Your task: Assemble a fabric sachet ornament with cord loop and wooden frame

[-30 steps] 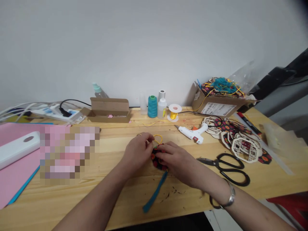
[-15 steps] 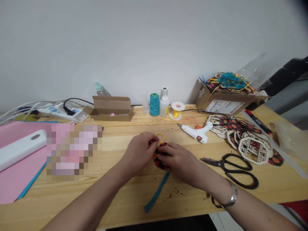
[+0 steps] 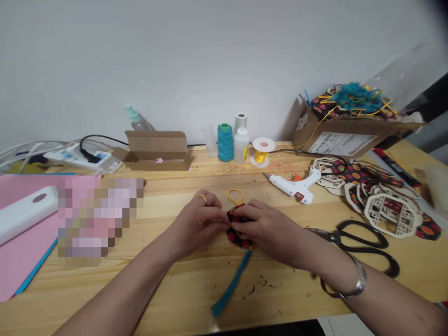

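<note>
A small tasselled pendant [image 3: 231, 236] of dark fabric with a red pattern lies between my hands on the wooden table. A yellow cord loop [image 3: 234, 195] sticks out from its top, and a teal tassel [image 3: 231, 283] trails from its bottom toward me. My right hand [image 3: 261, 228] grips the pendant from the right, fingers across its face, hiding much of it. At its left edge, the thumb and fingers of my left hand [image 3: 206, 221] are pinched together. A pair of black-handled scissors [image 3: 335, 237] lies beyond my right forearm, partly covered by it.
A white glue gun [image 3: 294, 187] lies behind my right hand. Lattice cut-outs [image 3: 394, 214] and a filled cardboard box [image 3: 315, 135] stand right. Teal thread [image 3: 226, 143], a bottle [image 3: 241, 145] and a yellow cord spool [image 3: 263, 150] line the wall. An open carton [image 3: 157, 145] sits left.
My left hand has slid from the pendant's top down to its left edge, leaving the cord loop more exposed. My right hand still holds the pendant. The camera view has shifted slightly.
</note>
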Demonstrator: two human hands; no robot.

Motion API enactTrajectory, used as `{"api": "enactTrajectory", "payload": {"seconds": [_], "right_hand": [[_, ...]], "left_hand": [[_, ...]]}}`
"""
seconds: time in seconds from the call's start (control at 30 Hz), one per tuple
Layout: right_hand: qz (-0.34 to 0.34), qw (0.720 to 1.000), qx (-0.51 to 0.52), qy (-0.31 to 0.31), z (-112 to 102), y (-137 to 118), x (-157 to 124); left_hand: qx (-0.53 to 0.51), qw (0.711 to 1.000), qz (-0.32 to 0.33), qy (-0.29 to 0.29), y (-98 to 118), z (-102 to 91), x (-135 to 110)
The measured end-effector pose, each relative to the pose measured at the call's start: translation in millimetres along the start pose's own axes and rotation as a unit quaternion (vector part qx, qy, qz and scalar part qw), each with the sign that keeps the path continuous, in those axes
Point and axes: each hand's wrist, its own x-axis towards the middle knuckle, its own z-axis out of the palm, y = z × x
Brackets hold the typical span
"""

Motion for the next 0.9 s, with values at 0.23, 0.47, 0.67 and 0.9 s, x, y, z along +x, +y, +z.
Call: {"api": "enactTrajectory", "payload": {"seconds": [0.23,0.47,0.67,0.9], "right_hand": [[0.003,1.000,0.010,-0.001,-1,0,-1],[-0.005,1.000,0.011,0.018,3,2,-1],[-0.001,1.000,0.008,0.013,1,0,0],[0.006,1.000,0.008,0.010,0,-1,1]], "left_hand": [[-0.004,1.000,0.031,0.000,1,1.3,2],[-0.008,0.999,0.032,-0.009,-2,7.2,3],[-0.019,0.999,0.026,-0.020,-5,9.0,2],[0.039,0.998,0.016,-0.039,0,10.1,5]]}}
